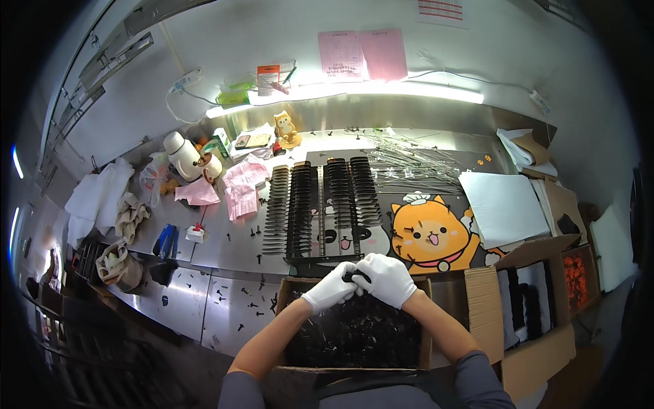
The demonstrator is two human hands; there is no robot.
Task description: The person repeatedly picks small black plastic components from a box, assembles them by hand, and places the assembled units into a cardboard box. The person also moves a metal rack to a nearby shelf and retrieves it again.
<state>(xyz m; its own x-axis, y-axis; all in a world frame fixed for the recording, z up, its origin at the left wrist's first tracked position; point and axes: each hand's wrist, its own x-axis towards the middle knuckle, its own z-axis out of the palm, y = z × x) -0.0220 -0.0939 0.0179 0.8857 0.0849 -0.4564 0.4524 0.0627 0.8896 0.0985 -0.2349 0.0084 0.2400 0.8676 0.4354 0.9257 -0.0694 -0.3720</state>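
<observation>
My left hand [330, 289] and my right hand [387, 281], both in white gloves, meet over the near edge of the workbench. Their fingers are closed around a small black part [356, 275], mostly hidden by the gloves. Below them is an open cardboard box [425, 320] filled with many small, loose black parts [354, 334]. Just beyond my hands stands a metal rack [321, 211] with upright rows of dark, blade-like pieces [300, 208]. The rack rests on a mat with cartoon animals [432, 235].
Thin metal rods [415, 160] lie behind the rack. White sheets [507, 208] and an open carton [484, 307] are at the right. Pink papers [243, 184], a white flask [182, 155] and blue-handled pliers [165, 240] are left. Small black pieces [252, 303] lie scattered.
</observation>
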